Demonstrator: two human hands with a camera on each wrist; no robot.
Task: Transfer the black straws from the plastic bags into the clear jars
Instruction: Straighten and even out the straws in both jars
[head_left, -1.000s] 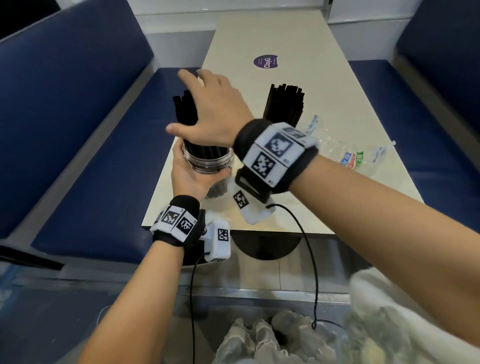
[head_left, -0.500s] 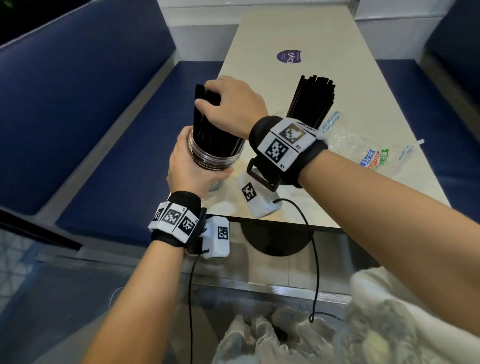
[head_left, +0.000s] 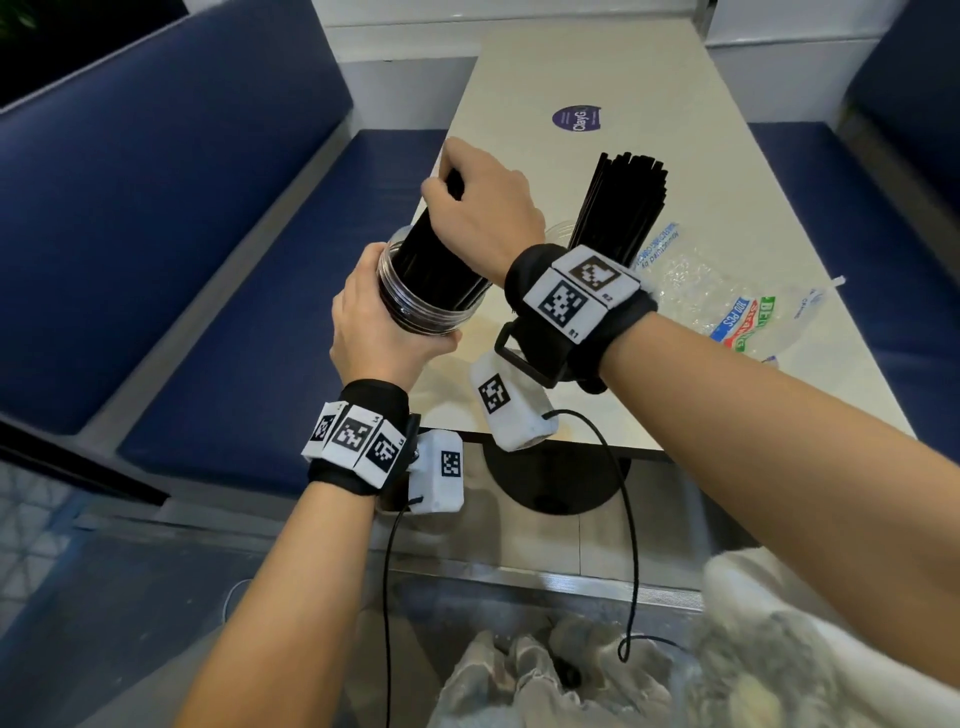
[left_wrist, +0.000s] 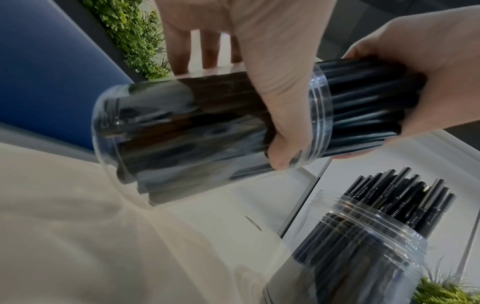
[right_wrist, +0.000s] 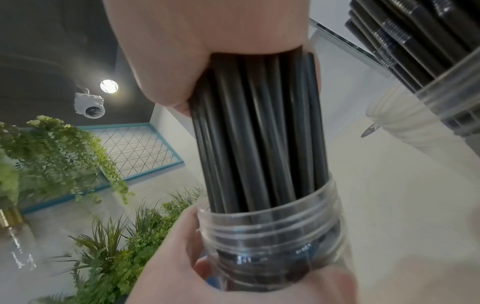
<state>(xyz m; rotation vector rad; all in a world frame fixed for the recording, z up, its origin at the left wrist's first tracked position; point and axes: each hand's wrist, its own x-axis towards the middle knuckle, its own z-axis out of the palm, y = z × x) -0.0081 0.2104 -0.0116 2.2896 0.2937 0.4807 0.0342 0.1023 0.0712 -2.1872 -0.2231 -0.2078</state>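
My left hand (head_left: 374, 322) grips a clear jar (head_left: 415, 301) (left_wrist: 207, 133) (right_wrist: 275, 232), lifted off the table and tilted to the upper left. A bundle of black straws (head_left: 441, 260) (right_wrist: 257, 131) stands in it. My right hand (head_left: 483, 208) (left_wrist: 415, 67) grips the upper ends of those straws. A second clear jar (head_left: 558, 234) (left_wrist: 358, 253), full of black straws (head_left: 618, 208), stands upright on the table to the right. Two empty plastic bags (head_left: 727, 306) lie beyond my right wrist.
The cream table (head_left: 623, 73) has a purple sticker (head_left: 576, 118) at its middle. Blue bench seats (head_left: 234, 322) flank it on both sides. The table's near edge (head_left: 571, 441) lies under my wrists, above a black pedestal base (head_left: 556, 483). Cables hang from both wrist cameras.
My right hand went from lying flat over the straw tops to gripping them. The left hand has lifted the jar from the table and tilted it leftward.
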